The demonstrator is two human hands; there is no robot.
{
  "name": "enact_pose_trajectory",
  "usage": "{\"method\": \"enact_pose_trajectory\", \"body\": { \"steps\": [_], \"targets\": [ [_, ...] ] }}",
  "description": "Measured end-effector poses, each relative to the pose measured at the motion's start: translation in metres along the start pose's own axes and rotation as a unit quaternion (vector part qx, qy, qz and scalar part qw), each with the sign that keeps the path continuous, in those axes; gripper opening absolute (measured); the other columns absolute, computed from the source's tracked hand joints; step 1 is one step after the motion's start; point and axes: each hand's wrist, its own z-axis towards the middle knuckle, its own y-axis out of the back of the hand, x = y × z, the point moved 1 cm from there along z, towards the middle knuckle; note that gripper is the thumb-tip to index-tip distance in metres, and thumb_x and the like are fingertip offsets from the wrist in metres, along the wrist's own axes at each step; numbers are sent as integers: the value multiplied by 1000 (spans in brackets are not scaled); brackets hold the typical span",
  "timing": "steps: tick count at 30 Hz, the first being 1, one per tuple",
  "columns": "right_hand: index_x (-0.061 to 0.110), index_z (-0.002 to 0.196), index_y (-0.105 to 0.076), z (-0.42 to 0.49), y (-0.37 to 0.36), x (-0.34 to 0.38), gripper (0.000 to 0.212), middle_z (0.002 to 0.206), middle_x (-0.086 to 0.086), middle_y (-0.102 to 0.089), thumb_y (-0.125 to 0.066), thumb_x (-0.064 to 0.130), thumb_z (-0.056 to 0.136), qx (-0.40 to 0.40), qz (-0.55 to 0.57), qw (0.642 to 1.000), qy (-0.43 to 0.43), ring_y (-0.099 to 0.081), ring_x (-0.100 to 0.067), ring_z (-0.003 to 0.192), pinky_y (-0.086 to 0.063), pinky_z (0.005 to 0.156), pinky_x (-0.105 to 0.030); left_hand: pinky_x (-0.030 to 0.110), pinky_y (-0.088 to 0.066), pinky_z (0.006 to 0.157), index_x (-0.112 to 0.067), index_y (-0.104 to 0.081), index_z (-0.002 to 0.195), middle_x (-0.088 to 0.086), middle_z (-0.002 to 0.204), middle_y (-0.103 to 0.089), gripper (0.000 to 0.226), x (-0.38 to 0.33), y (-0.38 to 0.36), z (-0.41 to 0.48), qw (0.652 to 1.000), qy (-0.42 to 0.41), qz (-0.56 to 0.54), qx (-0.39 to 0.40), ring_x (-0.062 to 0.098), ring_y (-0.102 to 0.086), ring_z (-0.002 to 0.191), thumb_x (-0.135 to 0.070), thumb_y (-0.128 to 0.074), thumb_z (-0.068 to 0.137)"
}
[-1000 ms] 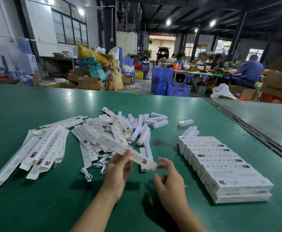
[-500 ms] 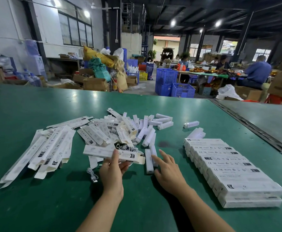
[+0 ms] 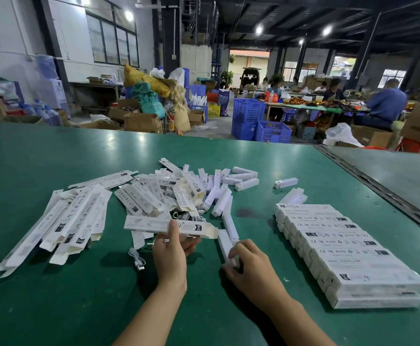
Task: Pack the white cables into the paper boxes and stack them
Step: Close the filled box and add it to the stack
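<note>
Lying in left hand (image 3: 171, 249): paper box (image 3: 151, 224)

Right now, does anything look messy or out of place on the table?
Yes. One white cable lies loose and unpacked just left of the left hand. One small white packet sits alone beyond the neat stack, apart from the heap.

Bright ceiling lamps (image 3: 259, 29) glare on the green table (image 3: 54, 308); wide-angle edges bend, background soft.
</note>
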Motion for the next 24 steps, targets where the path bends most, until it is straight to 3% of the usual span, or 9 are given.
{"method": "enact_pose_trajectory", "body": {
  "steps": [2,7,11,14,18,24],
  "targets": [
    [23,97,-68,1,3,-2,15,99,11,-58,-68,20,82,-42,37,997,-45,-53,-3,74,-36,70,-4,25,-56,54,-8,-61,101,9,86,-77,31,1,0,0,1000,-2,0,3,26,-76,72,-39,-53,101],
    [34,82,-71,-4,20,-10,21,78,19,-72,-72,14,83,-197,234,937,-168,-65,3,75,-45,67,-7,25,-58,57,-1,-60,113,8,87,-78,37,0,0,1,1000,-4,-6,3,27,-76,75,-35,-49,103],
    [27,87,-75,-5,27,-8,19,82,10,-74,-72,9,85,-187,332,914,-138,-69,-6,77,-52,72,-17,28,-59,60,0,-59,116,7,86,-78,38,-2,-1,0,1000,-4,-7,3,26,-76,75,-34,-50,103],
    [25,80,-76,-4,23,0,25,85,11,-74,-72,0,83,-170,323,924,-114,-67,-4,78,-49,72,-14,28,-59,59,0,-60,116,7,85,-78,38,-2,0,0,1000,-6,-5,4,26,-76,74,-34,-50,103],
    [20,82,-78,-4,22,2,21,91,10,-74,-72,0,83,-149,299,938,-90,-68,-4,85,-53,78,-21,27,-59,58,1,-60,113,9,84,-78,39,-3,-1,0,1000,-1,-14,3,26,-76,73,-35,-51,102],
    [25,83,-78,-4,21,-1,29,96,17,-70,-73,-3,80,-155,307,937,-69,-68,-7,91,-53,81,-19,25,-58,55,-4,-62,112,9,86,-78,37,-2,0,1,1000,0,-13,5,25,-76,71,-37,-53,101]
  ]
}}
